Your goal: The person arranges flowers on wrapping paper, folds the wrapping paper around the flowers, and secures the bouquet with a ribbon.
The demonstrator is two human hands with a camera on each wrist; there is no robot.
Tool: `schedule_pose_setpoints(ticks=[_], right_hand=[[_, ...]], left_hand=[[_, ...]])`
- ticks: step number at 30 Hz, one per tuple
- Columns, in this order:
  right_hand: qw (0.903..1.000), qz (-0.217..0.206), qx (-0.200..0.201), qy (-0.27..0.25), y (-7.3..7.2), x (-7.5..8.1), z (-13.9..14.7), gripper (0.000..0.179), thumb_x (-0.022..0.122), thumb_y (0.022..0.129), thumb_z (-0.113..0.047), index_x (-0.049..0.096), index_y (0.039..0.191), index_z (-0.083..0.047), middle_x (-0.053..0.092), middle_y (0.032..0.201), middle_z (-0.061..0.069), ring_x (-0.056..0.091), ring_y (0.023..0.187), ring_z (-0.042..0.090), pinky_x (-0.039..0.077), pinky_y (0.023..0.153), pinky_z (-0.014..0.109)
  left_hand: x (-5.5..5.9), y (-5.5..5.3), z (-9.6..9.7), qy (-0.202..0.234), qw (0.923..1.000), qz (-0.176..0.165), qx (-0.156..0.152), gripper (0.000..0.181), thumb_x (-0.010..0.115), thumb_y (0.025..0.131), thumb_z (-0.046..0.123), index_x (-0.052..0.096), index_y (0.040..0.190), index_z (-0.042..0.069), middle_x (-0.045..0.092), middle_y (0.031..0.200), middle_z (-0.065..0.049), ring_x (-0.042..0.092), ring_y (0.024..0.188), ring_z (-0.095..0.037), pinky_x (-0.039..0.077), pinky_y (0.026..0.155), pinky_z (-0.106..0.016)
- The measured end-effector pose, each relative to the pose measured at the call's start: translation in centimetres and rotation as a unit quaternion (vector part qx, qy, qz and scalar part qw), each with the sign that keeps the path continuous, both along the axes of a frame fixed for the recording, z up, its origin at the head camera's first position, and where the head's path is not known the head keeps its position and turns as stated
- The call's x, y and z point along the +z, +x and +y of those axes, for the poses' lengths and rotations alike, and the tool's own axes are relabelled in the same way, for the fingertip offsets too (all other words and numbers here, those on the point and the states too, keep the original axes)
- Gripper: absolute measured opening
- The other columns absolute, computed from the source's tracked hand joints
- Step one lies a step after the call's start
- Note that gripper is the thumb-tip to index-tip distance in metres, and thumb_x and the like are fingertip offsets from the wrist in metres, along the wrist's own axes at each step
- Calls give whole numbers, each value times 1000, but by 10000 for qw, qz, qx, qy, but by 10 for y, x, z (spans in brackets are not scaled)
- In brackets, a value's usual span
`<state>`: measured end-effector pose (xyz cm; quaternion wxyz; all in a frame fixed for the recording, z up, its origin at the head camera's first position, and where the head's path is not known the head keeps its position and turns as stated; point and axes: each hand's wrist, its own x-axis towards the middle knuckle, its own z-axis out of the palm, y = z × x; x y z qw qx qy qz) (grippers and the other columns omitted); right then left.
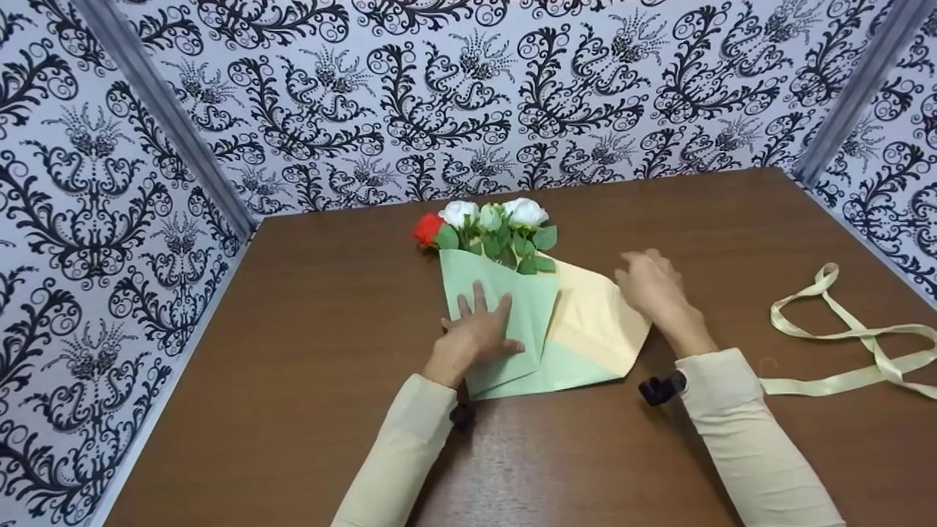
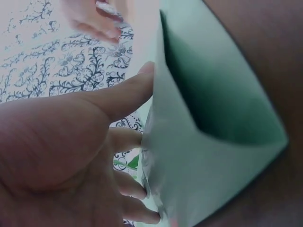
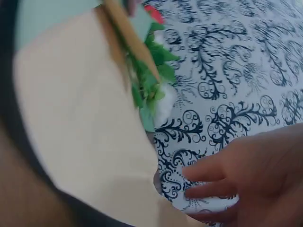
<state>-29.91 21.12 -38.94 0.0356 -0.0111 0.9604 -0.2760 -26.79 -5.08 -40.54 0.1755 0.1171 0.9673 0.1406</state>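
A bouquet lies on the table, its wrapping paper pale green on one face and cream on the other. White flowers and a red flower with green leaves stick out at the top. My left hand rests with spread fingers on the folded green flap. The left wrist view shows a hollow fold in the paper. Beside the outer edge of the cream side is my right hand, fingers loosely bent, with a gap from the paper in the right wrist view.
A cream ribbon lies in loose loops on the brown table to the right. Patterned walls stand behind and at both sides of the table. Dark wrist devices sit at both cuffs.
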Motion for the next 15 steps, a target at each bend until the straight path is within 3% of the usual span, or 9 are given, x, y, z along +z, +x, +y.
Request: schedule_pose_setpoints(ticks=[3, 5, 8, 10, 13, 15], right_hand=[[9920, 150, 323, -1212, -2, -8, -22, 51, 41, 107, -15, 33, 152, 6, 57, 136, 32, 65, 111, 39, 56, 89, 44], [9736, -357, 445, -2210, -2, -12, -40, 56, 40, 108, -22, 25, 155, 6, 62, 131, 30, 70, 99, 31, 58, 82, 35], [9392, -1185, 431, -3193, 2, -17, -59, 69, 37, 109, -36, 11, 158, 5, 52, 142, 32, 68, 110, 33, 58, 90, 37], [9204, -1532, 291, -3586, 3, -19, -64, 74, 32, 108, -45, 5, 159, 1, 40, 153, 30, 58, 128, 39, 52, 103, 44], [8962, -1717, 86, -4090, 4, -21, -64, 76, 30, 107, -47, 0, 160, -1, 26, 161, 28, 42, 143, 41, 43, 113, 48], [8895, -1693, -55, -4244, 2, -20, -63, 75, 33, 108, -44, 2, 160, -1, 25, 161, 28, 38, 145, 41, 41, 115, 48]], left_hand=[[1, -1, -2, 124, 9999, -102, 25, 93, 64, 94, 52, 10, 163, 23, -9, 168, -21, -1, 154, -50, 19, 113, -77], [0, -2, -2, 192, 9997, -150, 22, 97, 64, 93, 53, 6, 163, 21, -10, 168, -19, -1, 154, -49, 19, 114, -76], [0, -3, -3, 155, 9997, -194, -7, 100, 65, 92, 54, 3, 163, 19, -10, 169, -19, -1, 154, -47, 21, 115, -74], [0, -4, -4, 93, 9997, -224, -29, 102, 65, 92, 54, 2, 163, 19, -11, 168, -19, -1, 155, -47, 21, 115, -73], [0, -4, -5, 10, 9996, -273, -49, 101, 66, 92, 52, 2, 163, 20, -11, 168, -19, -1, 155, -46, 22, 115, -73], [0, -4, -6, 7, 9995, -307, -80, 99, 66, 92, 51, 3, 163, 22, -12, 168, -20, -2, 154, -47, 22, 115, -73]])
